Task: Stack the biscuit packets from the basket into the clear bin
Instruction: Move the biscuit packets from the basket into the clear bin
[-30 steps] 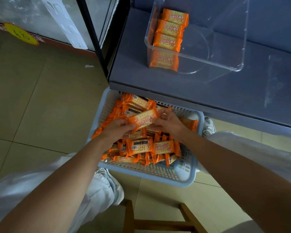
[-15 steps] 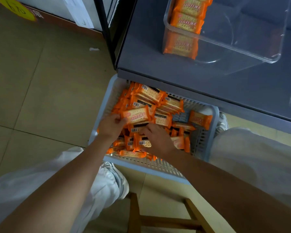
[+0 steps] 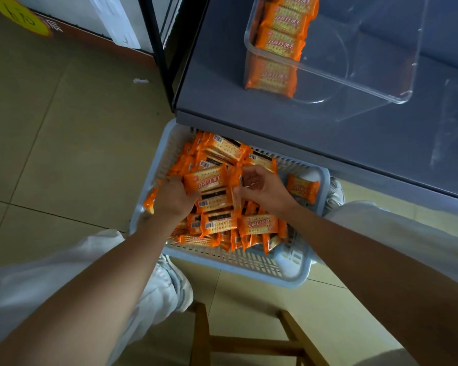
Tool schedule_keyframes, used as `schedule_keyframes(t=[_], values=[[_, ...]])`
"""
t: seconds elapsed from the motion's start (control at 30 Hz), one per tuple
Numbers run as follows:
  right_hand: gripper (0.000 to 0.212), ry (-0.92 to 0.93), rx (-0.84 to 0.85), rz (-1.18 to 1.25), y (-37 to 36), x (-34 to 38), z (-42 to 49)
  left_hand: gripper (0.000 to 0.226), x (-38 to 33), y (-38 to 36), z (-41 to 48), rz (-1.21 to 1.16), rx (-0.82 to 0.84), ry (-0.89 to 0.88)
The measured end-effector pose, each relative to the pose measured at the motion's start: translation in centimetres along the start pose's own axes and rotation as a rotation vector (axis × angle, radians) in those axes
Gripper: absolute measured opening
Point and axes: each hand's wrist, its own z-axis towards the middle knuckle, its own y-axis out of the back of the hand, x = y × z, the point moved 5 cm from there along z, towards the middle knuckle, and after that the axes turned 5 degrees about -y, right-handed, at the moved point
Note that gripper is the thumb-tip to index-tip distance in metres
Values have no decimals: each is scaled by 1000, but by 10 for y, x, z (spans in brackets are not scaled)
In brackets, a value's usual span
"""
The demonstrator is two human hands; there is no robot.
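Note:
A pale blue slatted basket [image 3: 249,262] on the floor holds several orange biscuit packets. My left hand [image 3: 175,198] grips one packet [image 3: 206,179] by its left end, label up, just above the heap. To its right, my right hand [image 3: 262,187] pinches another packet [image 3: 236,191] that stands on edge. The clear bin [image 3: 376,83] sits on the grey shelf [image 3: 275,120] above the basket. A column of orange packets [image 3: 280,43] is stacked along the bin's left wall.
The basket's far end lies under the shelf's front edge. A black frame post [image 3: 156,54] stands left of the shelf. A wooden stool [image 3: 249,344] is below me between my knees. Tiled floor spreads to the left.
My right hand has come up out of the heap with a packet pinched on edge. My left hand still holds its packet, now slightly higher. The camera has tipped back toward the shelf.

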Motion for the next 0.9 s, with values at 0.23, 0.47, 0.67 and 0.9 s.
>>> schedule_keyframes(t=[0.23,0.47,0.67,0.9], values=[[36,9,22,186,8,23,-9,37,-27,9,-22,-371,89,43],[50,14,63,274,6,34,-13,21,-50,1,-44,-1030,473,286],[64,-42,175,14,1,20,-8,33,-23,18,-31,-853,204,185],[45,-103,7,-166,-10,4,24,27,0,16,-17,-634,55,101]])
